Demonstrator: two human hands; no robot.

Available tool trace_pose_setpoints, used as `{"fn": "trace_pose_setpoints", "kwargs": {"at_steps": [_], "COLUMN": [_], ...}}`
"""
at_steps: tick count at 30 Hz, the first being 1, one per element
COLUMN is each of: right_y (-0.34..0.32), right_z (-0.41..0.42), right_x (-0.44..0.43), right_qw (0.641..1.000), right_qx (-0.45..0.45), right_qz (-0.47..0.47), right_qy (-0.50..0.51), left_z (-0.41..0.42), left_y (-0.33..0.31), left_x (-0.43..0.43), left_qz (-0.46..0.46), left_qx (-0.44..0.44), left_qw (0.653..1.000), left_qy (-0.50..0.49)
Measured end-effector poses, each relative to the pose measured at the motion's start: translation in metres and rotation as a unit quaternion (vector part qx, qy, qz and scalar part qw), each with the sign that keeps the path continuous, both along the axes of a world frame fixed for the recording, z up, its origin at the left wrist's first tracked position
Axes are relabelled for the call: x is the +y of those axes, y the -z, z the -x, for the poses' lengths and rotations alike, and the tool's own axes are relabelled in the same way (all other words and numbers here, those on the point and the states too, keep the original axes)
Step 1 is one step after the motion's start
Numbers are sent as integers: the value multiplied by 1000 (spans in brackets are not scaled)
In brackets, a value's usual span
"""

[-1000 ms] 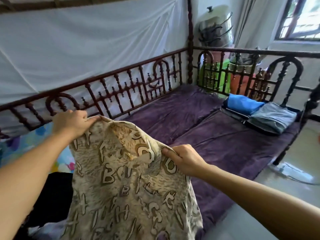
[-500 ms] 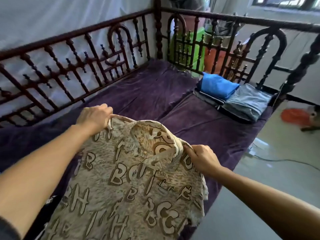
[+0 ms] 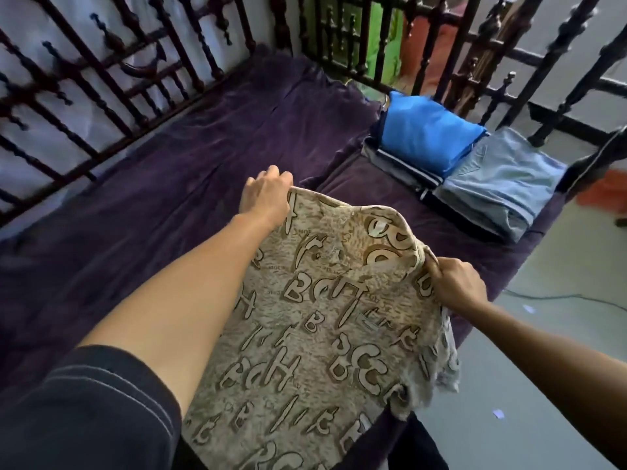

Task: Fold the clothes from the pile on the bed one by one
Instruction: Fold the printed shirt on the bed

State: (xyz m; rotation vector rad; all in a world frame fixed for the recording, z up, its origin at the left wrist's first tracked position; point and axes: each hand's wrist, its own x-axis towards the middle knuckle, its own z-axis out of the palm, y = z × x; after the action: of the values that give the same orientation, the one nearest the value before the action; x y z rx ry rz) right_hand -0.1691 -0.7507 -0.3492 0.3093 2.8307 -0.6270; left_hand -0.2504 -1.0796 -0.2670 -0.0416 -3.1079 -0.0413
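Observation:
A beige shirt (image 3: 315, 340) printed with brown letters is stretched out over the purple bed (image 3: 142, 205). My left hand (image 3: 266, 195) grips its far left shoulder. At the right shoulder, my right hand (image 3: 456, 284) pinches the cloth beside the collar. The shirt's lower part runs out of the frame at the bottom, so I cannot see whether it rests on the bed. A folded blue garment (image 3: 429, 134) and a folded grey-blue garment (image 3: 498, 181) lie stacked on darker folded clothes at the bed's far right corner.
A dark wooden spindle railing (image 3: 101, 69) borders the bed's far and left sides, and a bed post (image 3: 597, 154) stands at the right corner. Grey floor (image 3: 549, 337) with a cable lies to the right. Green and orange things show behind the railing.
Both hands have carried the shirt forward and down over the bed toward the folded stack. My view has tilted down, so the wall and window have left the frame.

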Motion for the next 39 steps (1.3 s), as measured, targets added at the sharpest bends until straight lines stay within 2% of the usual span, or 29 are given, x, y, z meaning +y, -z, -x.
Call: {"fn": "trace_pose_setpoints", "kwargs": {"at_steps": [7, 10, 13, 18, 23, 26, 28, 30, 32, 34, 36, 39], "right_y": [77, 100, 112, 118, 134, 145, 152, 168, 185, 193, 191, 174], "right_z": [130, 159, 174, 185, 200, 225, 244, 263, 279, 287, 297, 324], "right_x": [53, 61, 48, -38, -152, -223, -267, -297, -307, -299, -287, -275], "right_qw": [992, 968, 941, 932, 914, 903, 906, 919, 943, 942, 943, 979], "right_qx": [-115, -221, -276, -234, -133, -22, 37, 35, -41, -133, -173, -115], "right_qz": [-56, -102, -144, -136, -73, -32, -2, -5, -73, -111, -56, 65], "right_qy": [-13, -61, -131, -242, -375, -428, -421, -392, -323, -287, -279, -156], "left_z": [99, 89, 48, -43, -113, -134, -138, -137, -134, -133, -131, -124], "left_y": [77, 105, 133, 168, 200, 229, 252, 275, 294, 306, 308, 298], "left_x": [53, 46, 22, -23, -78, -110, -128, -142, -152, -162, -171, -190], "left_qz": [-79, -106, -112, -107, -105, -114, -119, -116, -87, -39, -15, -11], "left_qx": [-12, -61, -134, -218, -261, -270, -256, -241, -245, -274, -297, -265], "left_qw": [994, 986, 965, 915, 875, 863, 868, 875, 879, 868, 850, 855], "left_qy": [-70, -116, -194, -323, -393, -411, -409, -404, -400, -413, -435, -446]}}
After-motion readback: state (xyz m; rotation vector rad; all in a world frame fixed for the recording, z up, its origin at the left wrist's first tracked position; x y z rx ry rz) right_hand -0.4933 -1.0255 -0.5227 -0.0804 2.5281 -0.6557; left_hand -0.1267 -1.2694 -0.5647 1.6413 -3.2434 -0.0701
